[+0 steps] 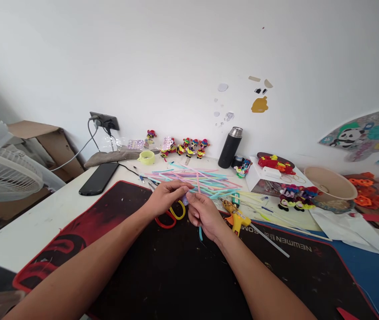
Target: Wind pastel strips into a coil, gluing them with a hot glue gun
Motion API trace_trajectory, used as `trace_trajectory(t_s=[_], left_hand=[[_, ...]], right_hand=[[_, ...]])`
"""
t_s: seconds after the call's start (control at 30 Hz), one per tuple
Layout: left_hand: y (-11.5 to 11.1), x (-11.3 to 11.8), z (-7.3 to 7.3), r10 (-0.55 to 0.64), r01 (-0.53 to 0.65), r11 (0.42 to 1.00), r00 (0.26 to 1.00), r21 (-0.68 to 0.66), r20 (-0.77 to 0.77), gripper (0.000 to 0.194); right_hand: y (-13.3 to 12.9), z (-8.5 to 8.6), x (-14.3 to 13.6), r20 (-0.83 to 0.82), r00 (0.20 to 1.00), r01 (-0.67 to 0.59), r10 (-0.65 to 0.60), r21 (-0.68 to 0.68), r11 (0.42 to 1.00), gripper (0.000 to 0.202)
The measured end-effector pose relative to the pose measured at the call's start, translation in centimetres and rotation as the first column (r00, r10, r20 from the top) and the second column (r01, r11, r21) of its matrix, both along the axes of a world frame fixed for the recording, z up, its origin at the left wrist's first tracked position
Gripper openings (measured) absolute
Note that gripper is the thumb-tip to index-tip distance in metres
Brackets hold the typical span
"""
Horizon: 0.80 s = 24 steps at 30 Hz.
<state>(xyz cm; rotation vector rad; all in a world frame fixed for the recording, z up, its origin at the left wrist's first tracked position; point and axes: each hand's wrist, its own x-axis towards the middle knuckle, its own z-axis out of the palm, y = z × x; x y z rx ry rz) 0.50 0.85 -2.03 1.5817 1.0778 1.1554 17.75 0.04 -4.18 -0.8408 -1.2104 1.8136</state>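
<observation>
My left hand [167, 195] and my right hand [204, 212] meet above the black mat. Between their fingertips is a small light purple fuzzy piece [185, 199], mostly hidden by the fingers. Both hands pinch it. A blue-green strip [200, 234] hangs below my right hand, and a pink strip [198, 181] rises above it. Scissors with red and yellow handles [167, 221] lie on the mat behind my left hand. A yellow glue gun [238, 218] is just right of my right hand. Many pastel fuzzy sticks [176, 175] are spread behind the hands.
A phone [99, 178] and yellow tape roll [147, 157] lie at the left. Small colourful figures [192, 147] stand along the wall beside a black bottle [230, 148]. A beige bowl [331, 182] sits right; a white fan [6, 164] is far left.
</observation>
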Motion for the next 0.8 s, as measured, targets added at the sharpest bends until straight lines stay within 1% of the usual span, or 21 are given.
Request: trace_trajectory(t_s=[0.13, 0.2, 0.3, 0.4, 0.47, 0.53, 0.63, 0.8], left_hand=[[-0.11, 0.18, 0.02, 0.008, -0.006, 0.998, 0.999, 0.06, -0.033, 0.037], [-0.16, 0.24, 0.02, 0.013, -0.011, 0.998, 1.0, 0.063, -0.027, 0.037], [-0.13, 0.29, -0.09, 0.029, -0.029, 1.0, 0.999, -0.004, 0.044, 0.039], [0.12, 0.22, -0.33, 0.075, -0.057, 0.993, 0.982, -0.104, 0.176, 0.041], [0.34, 0.13, -0.51, 0.118, -0.082, 0.986, 0.96, -0.148, 0.254, 0.042], [0.52, 0.07, -0.65, 0.145, -0.094, 0.979, 0.944, -0.179, 0.297, 0.042], [0.56, 0.13, -0.71, 0.141, -0.082, 0.977, 0.941, -0.196, 0.307, 0.042], [0.28, 0.52, -0.52, 0.136, -0.094, 0.981, 0.958, -0.172, 0.254, 0.04]], right_hand=[[-0.02, -0.06, -0.14, 0.007, 1.0, 0.002, -0.002, 0.007, 1.0, 0.051], [-0.06, -0.02, -0.18, 0.004, 1.0, 0.006, -0.006, 0.003, 1.0, 0.05], [-0.09, 0.21, -0.13, -0.025, 0.999, 0.022, -0.022, -0.02, 1.0, 0.053], [-0.09, 0.53, 0.06, -0.042, 0.998, 0.037, -0.038, -0.029, 0.999, 0.056], [-0.12, 0.69, 0.14, -0.034, 0.999, 0.025, -0.026, -0.016, 1.0, 0.055], [-0.19, 0.79, 0.14, -0.027, 1.0, 0.004, -0.004, -0.001, 1.0, 0.051], [-0.32, 0.86, 0.06, -0.017, 1.0, -0.004, 0.004, -0.002, 1.0, 0.044], [-0.33, 0.73, -0.01, -0.006, 1.0, 0.026, -0.026, -0.016, 1.0, 0.043]])
